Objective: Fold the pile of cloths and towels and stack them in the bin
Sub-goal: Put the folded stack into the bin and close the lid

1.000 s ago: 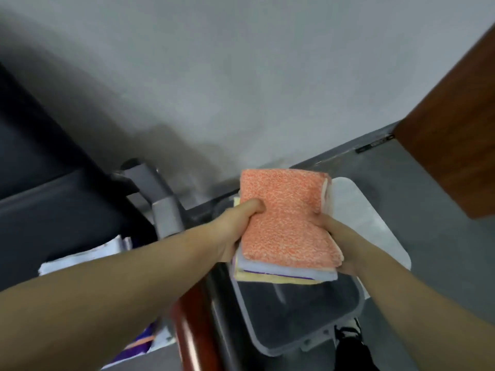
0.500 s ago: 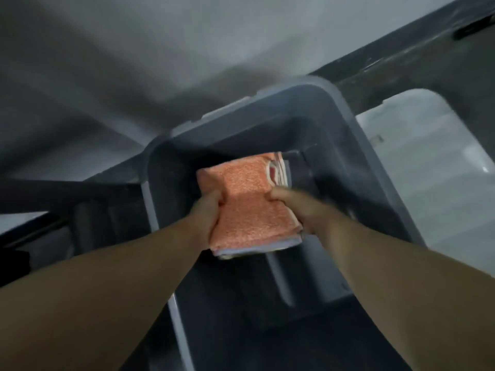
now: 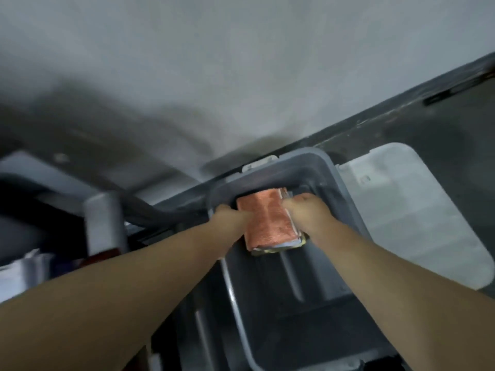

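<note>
A stack of folded cloths (image 3: pixel 269 223) with an orange towel on top and white and yellow layers under it sits low inside the grey plastic bin (image 3: pixel 345 194), near its far end. My left hand (image 3: pixel 230 218) grips the stack's left side. My right hand (image 3: pixel 308 210) grips its right side. Both arms reach down into the bin. The frame is blurred, so I cannot tell whether the stack touches the bin's floor.
The bin's pale lid (image 3: pixel 417 210) lies on the dark floor to the right. A grey wall rises behind. On the left stand a grey metal post (image 3: pixel 104 223) and some white cloth or paper (image 3: pixel 18 274).
The stack has gone from above the bin's rim down and forward into the bin's far end, with both hands still on it. The view has shifted along with it.
</note>
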